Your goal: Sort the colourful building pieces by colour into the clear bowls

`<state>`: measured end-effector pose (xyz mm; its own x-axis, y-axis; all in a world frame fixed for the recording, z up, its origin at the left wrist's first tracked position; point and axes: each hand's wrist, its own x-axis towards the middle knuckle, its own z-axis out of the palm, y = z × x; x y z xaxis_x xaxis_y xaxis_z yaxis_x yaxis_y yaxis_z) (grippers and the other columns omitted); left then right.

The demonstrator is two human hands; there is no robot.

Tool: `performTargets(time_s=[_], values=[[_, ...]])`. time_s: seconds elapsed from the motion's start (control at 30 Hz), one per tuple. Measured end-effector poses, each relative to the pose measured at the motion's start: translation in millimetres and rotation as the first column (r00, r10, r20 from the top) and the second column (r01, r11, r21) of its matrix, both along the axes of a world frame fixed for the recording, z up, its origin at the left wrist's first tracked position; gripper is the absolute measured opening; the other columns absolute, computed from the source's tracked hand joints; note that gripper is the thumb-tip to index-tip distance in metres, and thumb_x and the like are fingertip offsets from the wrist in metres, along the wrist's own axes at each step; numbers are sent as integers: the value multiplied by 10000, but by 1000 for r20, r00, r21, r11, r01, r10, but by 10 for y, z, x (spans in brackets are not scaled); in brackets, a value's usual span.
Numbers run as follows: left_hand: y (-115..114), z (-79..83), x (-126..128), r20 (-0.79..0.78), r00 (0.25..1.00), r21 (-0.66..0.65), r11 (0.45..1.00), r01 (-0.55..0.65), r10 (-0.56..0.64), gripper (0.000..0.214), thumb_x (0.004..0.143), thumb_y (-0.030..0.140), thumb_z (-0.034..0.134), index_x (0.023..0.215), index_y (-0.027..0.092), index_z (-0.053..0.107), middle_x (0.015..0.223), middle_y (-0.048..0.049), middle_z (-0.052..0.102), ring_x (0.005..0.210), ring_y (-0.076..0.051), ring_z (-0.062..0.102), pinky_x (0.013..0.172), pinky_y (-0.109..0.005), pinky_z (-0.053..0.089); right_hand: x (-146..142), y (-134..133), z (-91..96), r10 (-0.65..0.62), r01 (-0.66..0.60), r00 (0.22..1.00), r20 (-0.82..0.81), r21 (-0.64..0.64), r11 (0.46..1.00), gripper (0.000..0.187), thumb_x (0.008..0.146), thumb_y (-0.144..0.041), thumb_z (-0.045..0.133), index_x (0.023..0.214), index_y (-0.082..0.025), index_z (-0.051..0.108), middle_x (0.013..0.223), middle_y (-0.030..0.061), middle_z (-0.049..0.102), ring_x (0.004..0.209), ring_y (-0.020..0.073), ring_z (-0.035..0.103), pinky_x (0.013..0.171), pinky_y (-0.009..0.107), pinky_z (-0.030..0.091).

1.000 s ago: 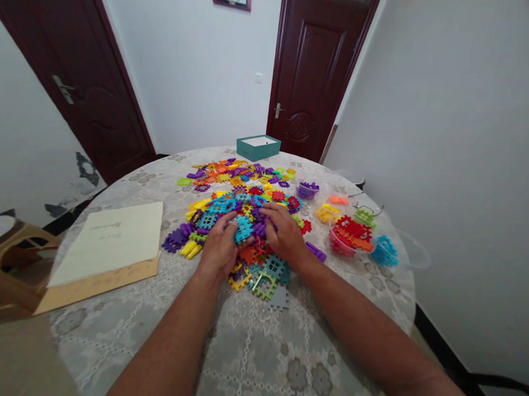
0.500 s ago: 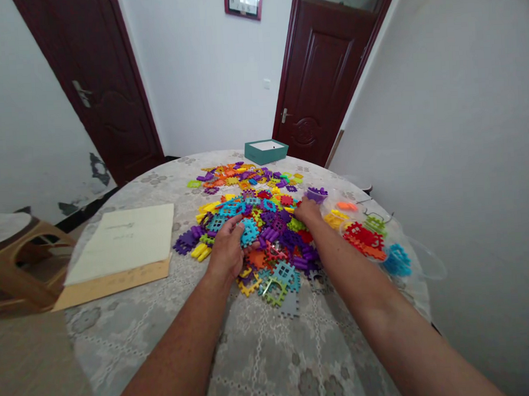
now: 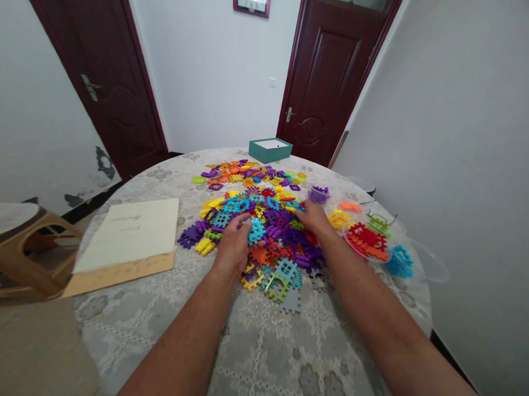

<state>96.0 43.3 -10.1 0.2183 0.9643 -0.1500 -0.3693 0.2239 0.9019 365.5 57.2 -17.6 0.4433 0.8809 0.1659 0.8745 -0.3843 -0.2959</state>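
Observation:
A heap of colourful plastic interlocking building pieces (image 3: 281, 221) lies in front of me on the table. My left hand (image 3: 235, 242) is closed on a light-blue square building piece (image 3: 256, 230) with toothed edges, at the near left side of the heap. At the right side of the heap, my right hand (image 3: 314, 218) has its fingers pinched at a blue building piece (image 3: 297, 207); the fingertips are partly hidden. Close to that hand stands a small clear cup of purple pieces (image 3: 318, 194).
Clear tubs on the right hold red pieces (image 3: 368, 240), with blue pieces (image 3: 399, 262) and yellow pieces (image 3: 339, 219) near them. A second heap (image 3: 249, 174) and a green box (image 3: 271, 151) are farther back. Paper sheets (image 3: 128, 234) lie left, beside a stool (image 3: 23, 252).
My right hand has drawn slightly up from the heap, and a blue piece now shows at its fingertips. My left hand keeps its light-blue piece. The view has shifted a little.

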Motion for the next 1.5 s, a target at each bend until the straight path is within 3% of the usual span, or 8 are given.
performTargets(time_s=[0.13,0.27,0.43,0.57,0.73,0.93,1.1,1.5], values=[[-15,-3,6,-13,1000,4,1000,7,-7,355,893,255,706,1244,207,701,1084,-63,654,802,-136,634,701,-307,654,-147,-297,95,171,-165,985,-33,129,978,438,977,-383,648,1361,-174,684,1307,131,742,1202,275,693,1056,373,504],[-14,6,3,-17,1000,16,1000,-2,2,330,893,251,705,1218,198,705,1105,-75,632,855,-150,630,671,-296,659,-279,-577,122,350,-317,935,-56,308,897,494,925,-373,712,1386,-201,669,1320,108,732,1202,277,681,1088,447,504],[-20,-4,10,-20,1000,52,999,3,-2,327,894,270,714,1211,193,699,1112,-84,638,862,-154,633,663,-298,666,-417,-790,0,462,-417,887,12,455,787,531,922,-390,727,1409,-198,638,1346,138,702,1252,299,642,1122,512,491],[-32,-20,18,-34,999,67,998,20,-18,319,901,266,700,1214,206,701,1121,-78,634,859,-157,641,659,-325,674,-534,-852,-102,517,-507,846,129,493,707,486,916,-198,671,1400,-184,631,1421,166,632,1356,306,562,1186,542,442],[-31,-19,18,-32,999,51,998,38,-36,306,886,276,725,1184,204,709,1100,-72,656,833,-149,648,665,-340,680,-598,-831,-135,488,-502,856,169,494,710,552,880,-13,538,1373,-230,660,1572,126,503,1487,296,433,1246,551,386],[-18,-2,10,8,998,-13,998,58,-58,270,900,246,694,1167,201,709,1033,-53,658,838,-147,642,682,-347,685,-493,-787,-169,432,-419,895,111,542,728,472,970,-105,513,1415,-225,619,1531,131,519,1462,286,467,1248,549,406],[-34,-17,22,44,997,-27,997,68,-66,249,904,256,689,1146,204,717,956,-42,651,797,-147,639,659,-349,679,-533,-927,-92,428,-355,901,69,684,637,379,1005,-247,591,1382,-250,628,1476,139,563,1413,293,517,1217,579,426],[-138,-3,79,133,965,-10,973,230,-226,371,879,458,720,1114,172,736,970,-85,726,777,-184,684,614,-292,590,-1032,-976,-134,737,-542,671,-80,626,561,677,963,-174,634,1596,-316,442,1581,82,534,1505,243,464,1279,496,369]])
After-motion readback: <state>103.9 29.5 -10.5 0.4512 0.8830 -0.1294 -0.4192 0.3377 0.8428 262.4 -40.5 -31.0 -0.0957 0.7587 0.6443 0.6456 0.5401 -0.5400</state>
